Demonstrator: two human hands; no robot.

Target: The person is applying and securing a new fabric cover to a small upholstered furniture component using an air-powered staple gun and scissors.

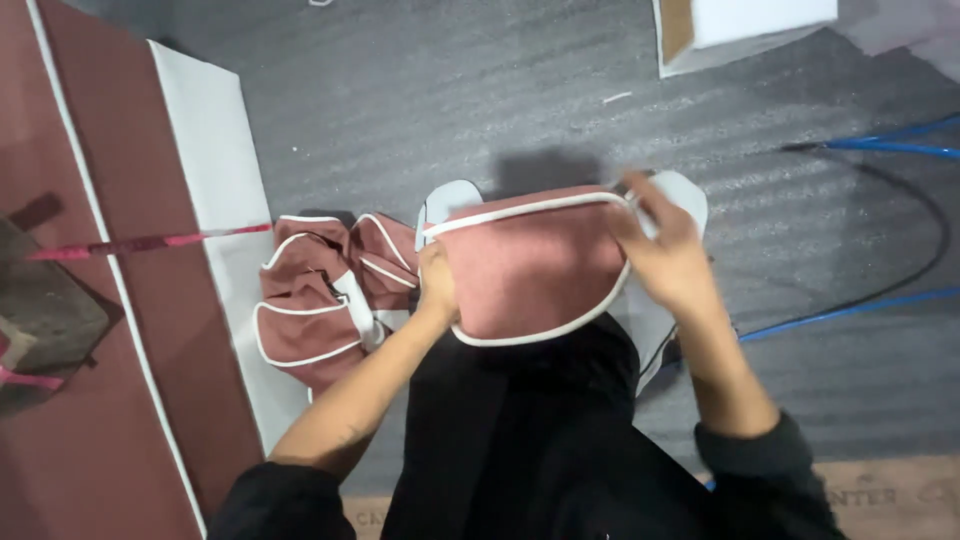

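Observation:
I hold a dusty-pink fabric panel [530,265] with white piping along its edge, stretched between both hands above my lap. My left hand [436,285] grips its left edge. My right hand [665,250] grips the upper right corner, fingers curled over the piping. Pale grey fabric tabs [445,200] stick out behind the panel at both upper corners. A heap of similar pink pieces with white piping [320,300] lies just left of my left hand on the grey surface.
A long pink and white fabric strip [200,180] runs along the left side. A pink ribbon [150,242] crosses it. A white box [735,30] stands at the top right. Blue and black cables [880,150] curve at the right. A dark block [40,310] sits far left.

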